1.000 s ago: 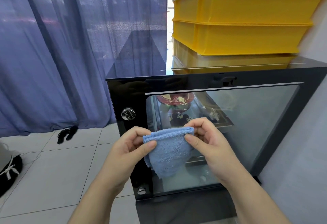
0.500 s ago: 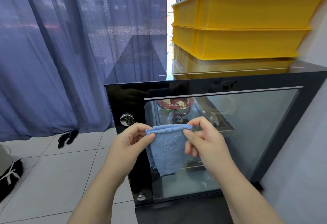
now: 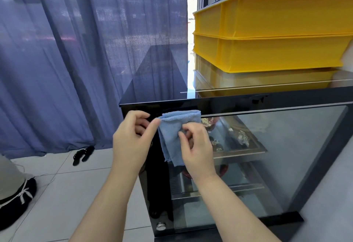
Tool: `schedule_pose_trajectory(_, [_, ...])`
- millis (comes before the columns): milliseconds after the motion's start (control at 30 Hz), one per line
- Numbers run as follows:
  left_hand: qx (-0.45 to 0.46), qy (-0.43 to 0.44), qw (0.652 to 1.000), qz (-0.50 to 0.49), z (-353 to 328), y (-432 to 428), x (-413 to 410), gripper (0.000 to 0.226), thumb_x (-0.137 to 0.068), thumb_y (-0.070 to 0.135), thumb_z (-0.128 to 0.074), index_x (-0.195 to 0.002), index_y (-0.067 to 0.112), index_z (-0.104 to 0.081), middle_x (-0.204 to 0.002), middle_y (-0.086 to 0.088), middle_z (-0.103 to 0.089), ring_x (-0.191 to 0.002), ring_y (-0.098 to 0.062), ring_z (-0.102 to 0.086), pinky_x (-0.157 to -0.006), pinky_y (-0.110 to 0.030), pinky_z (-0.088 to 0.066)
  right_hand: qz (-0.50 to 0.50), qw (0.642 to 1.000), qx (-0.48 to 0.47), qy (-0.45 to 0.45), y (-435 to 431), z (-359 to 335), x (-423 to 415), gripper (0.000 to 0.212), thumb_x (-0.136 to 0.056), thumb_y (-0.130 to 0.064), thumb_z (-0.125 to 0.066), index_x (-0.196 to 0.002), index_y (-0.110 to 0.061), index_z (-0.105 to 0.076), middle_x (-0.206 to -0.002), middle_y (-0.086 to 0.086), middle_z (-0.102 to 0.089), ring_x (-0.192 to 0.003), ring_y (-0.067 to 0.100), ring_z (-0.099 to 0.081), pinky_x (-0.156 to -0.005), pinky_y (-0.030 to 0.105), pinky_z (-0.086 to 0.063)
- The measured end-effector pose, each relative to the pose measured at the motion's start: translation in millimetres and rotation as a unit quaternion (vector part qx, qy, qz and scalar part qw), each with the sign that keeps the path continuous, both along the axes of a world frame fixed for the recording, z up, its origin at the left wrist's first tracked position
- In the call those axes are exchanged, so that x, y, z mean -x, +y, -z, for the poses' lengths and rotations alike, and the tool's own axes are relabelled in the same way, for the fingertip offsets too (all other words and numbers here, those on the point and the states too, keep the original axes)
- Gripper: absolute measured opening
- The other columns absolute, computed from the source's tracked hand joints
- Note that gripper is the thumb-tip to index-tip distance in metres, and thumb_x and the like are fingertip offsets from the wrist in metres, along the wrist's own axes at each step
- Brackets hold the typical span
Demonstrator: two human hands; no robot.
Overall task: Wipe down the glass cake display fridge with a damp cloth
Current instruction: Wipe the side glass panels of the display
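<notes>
Two hands hold a folded blue cloth (image 3: pixel 172 134) before the cake display fridge's (image 3: pixel 238 99) upper-left corner. The left hand (image 3: pixel 133 142) pinches the cloth's top corner and the right hand's (image 3: pixel 197 148) curled fingers grip its middle. Whether the cloth touches the glass is unclear.

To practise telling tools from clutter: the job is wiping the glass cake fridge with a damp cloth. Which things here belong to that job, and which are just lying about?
Belong to the job:
blue cloth, pinched by the left hand and right hand
cake fridge

Just lying about:
yellow trays on the fridge
black sandals on the floor
curtain
</notes>
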State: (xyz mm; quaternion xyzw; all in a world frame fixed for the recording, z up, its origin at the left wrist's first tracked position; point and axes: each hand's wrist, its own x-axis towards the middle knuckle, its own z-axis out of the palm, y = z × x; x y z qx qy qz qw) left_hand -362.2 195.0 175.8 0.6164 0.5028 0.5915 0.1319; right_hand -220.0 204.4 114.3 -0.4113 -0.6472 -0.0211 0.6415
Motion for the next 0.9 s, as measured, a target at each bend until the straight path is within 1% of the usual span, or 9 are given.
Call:
schedule_pose_trajectory(100, [-0.082, 0.072, 0.992, -0.063, 6, 3, 21, 0.006, -0.088, 0.018, -0.061, -0.091, 0.017, -0.056, -0.081, 0.006, -0.055, -0.075, -0.008, -0.050, -0.070, -0.013, -0.039, 0.161, 0.969, -0.059, -0.177, 17, 12, 2, 0.032, -0.087, -0.015, -0.050, -0.118, -0.022, -0.047, -0.108, 0.000, -0.043, -0.091, 0.017, -0.046, -0.074, 0.030, -0.050])
schedule_pose_trajectory(200, [-0.150, 0.151, 0.973, -0.095, 18, 14, 32, 0.021, -0.084, 0.016, -0.057, -0.104, 0.010, -0.053, -0.101, -0.003, -0.051, -0.095, -0.019, -0.048, -0.091, -0.021, -0.033, 0.271, 0.926, -0.136, -0.223, 27, 20, 11, 0.036, -0.086, -0.013, -0.052, -0.119, -0.027, -0.050, -0.116, 0.000, -0.042, -0.100, 0.020, -0.045, -0.085, 0.035, -0.040])
schedule_pose_trajectory(267, [-0.176, 0.188, 0.961, -0.100, 23, 20, 34, 0.027, -0.084, 0.016, -0.056, -0.110, 0.013, -0.050, -0.114, -0.008, -0.049, -0.104, -0.026, -0.046, -0.097, -0.016, -0.025, 0.287, 0.911, -0.179, -0.237, 31, 19, 12, 0.031, -0.090, -0.014, -0.050, -0.117, -0.028, -0.053, -0.120, -0.004, -0.045, -0.107, 0.018, -0.047, -0.096, 0.035, -0.032])
schedule_pose_trajectory(333, [-0.202, 0.213, 0.950, -0.109, 27, 25, 36, 0.031, -0.086, 0.015, -0.056, -0.115, 0.017, -0.048, -0.120, -0.005, -0.044, -0.110, -0.027, -0.045, -0.097, -0.020, -0.024, 0.281, 0.903, -0.190, -0.263, 34, 19, 7, 0.031, -0.091, -0.016, -0.052, -0.121, -0.026, -0.053, -0.126, -0.006, -0.047, -0.112, 0.017, -0.047, -0.104, 0.036, -0.028])
schedule_pose_trajectory(500, [-0.290, 0.271, 0.908, -0.132, 37, 39, 42, 0.039, -0.085, 0.008, -0.057, -0.121, 0.017, -0.049, -0.125, -0.002, -0.042, -0.126, -0.030, -0.038, -0.104, -0.027, -0.023, 0.307, 0.864, -0.178, -0.358, 34, 27, -5, 0.051, -0.087, -0.016, -0.052, -0.136, -0.023, -0.042, -0.140, -0.003, -0.039, -0.125, 0.018, -0.040, -0.110, 0.038, -0.026])
schedule_pose_trajectory(600, [-0.319, 0.283, 0.893, -0.143, 42, 48, 47, 0.038, -0.085, 0.010, -0.057, -0.121, 0.018, -0.050, -0.127, -0.001, -0.042, -0.131, -0.029, -0.033, -0.104, -0.030, -0.025, 0.333, 0.851, -0.185, -0.363, 30, 21, -3, 0.044, -0.089, -0.018, -0.048, -0.133, -0.024, -0.047, -0.136, -0.005, -0.042, -0.118, 0.016, -0.045, -0.098, 0.035, -0.032])
schedule_pose_trajectory(700, [-0.341, 0.280, 0.886, -0.139, 45, 53, 51, 0.039, -0.084, 0.012, -0.059, -0.122, 0.018, -0.049, -0.128, -0.002, -0.041, -0.134, -0.028, -0.028, -0.104, -0.032, -0.025, 0.345, 0.856, -0.206, -0.324, 30, 18, 9, 0.037, -0.090, -0.018, -0.048, -0.126, -0.025, -0.053, -0.129, -0.008, -0.046, -0.110, 0.013, -0.048, -0.086, 0.033, -0.033])
schedule_pose_trajectory(800, [-0.357, 0.287, 0.879, -0.131, 47, 57, 54, 0.042, -0.084, 0.013, -0.060, -0.124, 0.018, -0.047, -0.135, -0.003, -0.036, -0.135, -0.029, -0.026, -0.106, -0.035, -0.025, 0.336, 0.865, -0.217, -0.303, 38, 22, 23, 0.038, -0.091, -0.017, -0.051, -0.128, -0.023, -0.051, -0.131, -0.008, -0.046, -0.120, 0.014, -0.046, -0.099, 0.034, -0.033])
schedule_pose_trajectory(900, [-0.349, 0.303, 0.880, -0.109, 49, 61, 58, 0.046, -0.085, 0.015, -0.058, -0.128, 0.019, -0.044, -0.142, -0.001, -0.029, -0.137, -0.030, -0.025, -0.106, -0.036, -0.024, 0.324, 0.884, -0.186, -0.282, 45, 30, 36, 0.059, -0.083, -0.010, -0.063, -0.138, -0.018, -0.041, -0.143, -0.004, -0.038, -0.142, 0.017, -0.025, -0.116, 0.041, -0.022])
